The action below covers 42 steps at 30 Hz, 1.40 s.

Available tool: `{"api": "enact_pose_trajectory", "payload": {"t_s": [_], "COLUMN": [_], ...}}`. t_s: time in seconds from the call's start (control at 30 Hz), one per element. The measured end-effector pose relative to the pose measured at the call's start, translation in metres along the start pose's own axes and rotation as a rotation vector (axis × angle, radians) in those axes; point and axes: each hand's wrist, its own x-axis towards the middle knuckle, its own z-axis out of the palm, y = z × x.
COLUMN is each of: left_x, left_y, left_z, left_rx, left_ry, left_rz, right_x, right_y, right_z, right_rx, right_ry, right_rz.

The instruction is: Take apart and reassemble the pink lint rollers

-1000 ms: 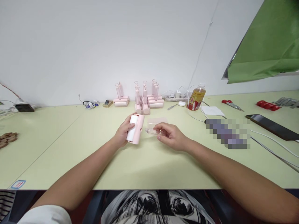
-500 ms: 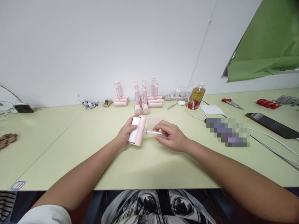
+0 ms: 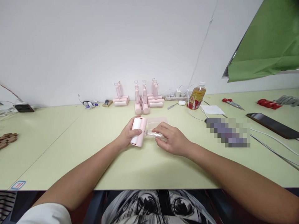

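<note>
My left hand (image 3: 128,134) is closed around the head of a pink lint roller (image 3: 141,138), with the thumb across its white paper roll (image 3: 135,125). From the side of the head, a clear handle (image 3: 152,134) points right toward my right hand (image 3: 174,139). The fingers and thumb of that hand are wrapped around the handle, hiding its far end. Whether the handle is fully joined to the head, I cannot tell. Just behind lies a translucent pink cover (image 3: 158,120), flat on the table and partly hidden by my hands.
Several assembled pink lint rollers (image 3: 144,107) stand near the wall. To their right are a screwdriver (image 3: 172,106), a white case (image 3: 182,103), a power strip (image 3: 171,98) and a drink bottle (image 3: 196,97). Cables and a dark phone (image 3: 272,125) lie at the right.
My left thumb has slid right across the paper roll to the pink shell. The lint roller head has shifted slightly right, and my right hand has dipped a little, still gripping the handle.
</note>
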Motion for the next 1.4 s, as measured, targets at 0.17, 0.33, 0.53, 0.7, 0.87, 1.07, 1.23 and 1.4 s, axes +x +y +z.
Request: {"api": "enact_pose_trajectory", "payload": {"t_s": [0.17,0.33,0.53,0.7,0.87,1.07,1.23,1.4], "left_x": [0.0002,-0.0009,-0.0009,0.0001,0.0001,-0.0014,-0.0025,-0.0027], "left_y": [-0.0016,-0.0013,-0.0020,-0.0011,0.0001,0.0011,0.0007,0.0007], "left_z": [-0.0021,-0.0023,-0.0017,-0.0025,-0.0023,-0.0019,-0.0016,-0.0022], "left_rx": [0.044,0.141,0.188,0.127,0.051,0.024,0.009,0.012], "left_ry": [-0.005,-0.014,-0.030,-0.066,-0.093,-0.101,-0.095,-0.089], "left_rz": [0.010,0.004,-0.043,-0.054,-0.077,-0.080,-0.068,-0.045], "right_x": [-0.0004,-0.0019,-0.0027,-0.0027,-0.0029,-0.0033,-0.0032,-0.0026], "right_y": [-0.0012,0.0008,0.0006,-0.0005,-0.0009,-0.0005,-0.0016,-0.0036], "right_z": [0.0014,0.0038,0.0071,0.0077,0.0076,0.0082,0.0079,0.0066], "right_rx": [0.027,0.011,0.106,0.185,0.239,0.300,0.287,0.275], "right_ry": [0.010,0.006,0.051,0.091,0.113,0.111,0.121,0.136], "right_rz": [-0.007,-0.027,-0.102,-0.120,-0.131,-0.116,-0.124,-0.150]}}
